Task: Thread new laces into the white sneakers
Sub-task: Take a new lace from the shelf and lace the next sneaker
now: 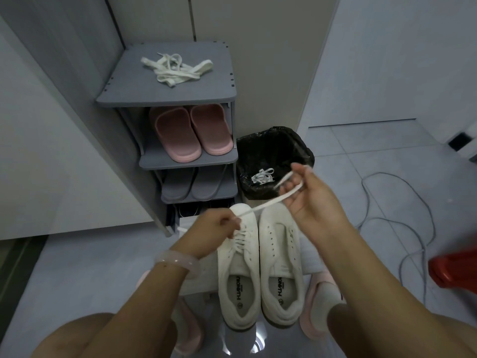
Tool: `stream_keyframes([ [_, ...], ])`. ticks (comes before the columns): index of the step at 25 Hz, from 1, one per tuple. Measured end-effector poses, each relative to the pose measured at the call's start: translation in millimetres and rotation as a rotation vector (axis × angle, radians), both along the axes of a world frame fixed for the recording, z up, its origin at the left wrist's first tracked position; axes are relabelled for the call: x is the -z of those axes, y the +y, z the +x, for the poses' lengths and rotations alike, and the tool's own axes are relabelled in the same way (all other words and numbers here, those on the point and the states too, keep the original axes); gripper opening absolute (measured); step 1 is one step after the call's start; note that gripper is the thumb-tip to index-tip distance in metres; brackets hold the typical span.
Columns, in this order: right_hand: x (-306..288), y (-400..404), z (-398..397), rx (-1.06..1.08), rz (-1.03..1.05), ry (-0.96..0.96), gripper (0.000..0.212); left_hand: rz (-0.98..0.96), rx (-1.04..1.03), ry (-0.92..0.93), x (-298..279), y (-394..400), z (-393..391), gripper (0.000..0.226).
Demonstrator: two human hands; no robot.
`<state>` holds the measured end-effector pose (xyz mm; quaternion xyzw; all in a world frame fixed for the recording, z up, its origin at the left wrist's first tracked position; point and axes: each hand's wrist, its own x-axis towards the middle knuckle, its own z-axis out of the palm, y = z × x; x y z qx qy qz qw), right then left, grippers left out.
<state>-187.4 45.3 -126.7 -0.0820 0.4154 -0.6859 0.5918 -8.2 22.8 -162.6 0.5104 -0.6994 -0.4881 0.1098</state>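
Two white sneakers stand side by side on a white mat. The left sneaker (238, 275) has a lace through its eyelets; the right sneaker (280, 264) shows bare eyelets. A white lace (265, 202) stretches taut above the toes. My left hand (214, 229) pinches one end over the left sneaker. My right hand (307, 200) is raised higher on the right and grips the other end, which loops round its fingers. A pile of white laces (175, 69) lies on top of the grey shoe rack (165, 96).
The rack holds pink slippers (188, 133) and grey slippers (193, 184). A bin with a black bag (273, 148) holding old laces (262, 175) stands right of it. Grey cables (402, 223) trail over the tiled floor, and a red object (454, 270) sits at the right edge.
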Motion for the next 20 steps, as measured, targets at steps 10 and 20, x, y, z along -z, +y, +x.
stream_keyframes([
  [10, 3.2, 0.7, -22.7, 0.124, -0.015, 0.152, 0.027, 0.238, -0.652, 0.021, 24.5, -14.3, 12.0, 0.020],
  [20, 56.0, 29.6, 4.9, -1.055, -0.036, 1.748, 0.015, -0.001, 0.045, -0.230, 29.9, 6.6, 0.5, 0.013],
])
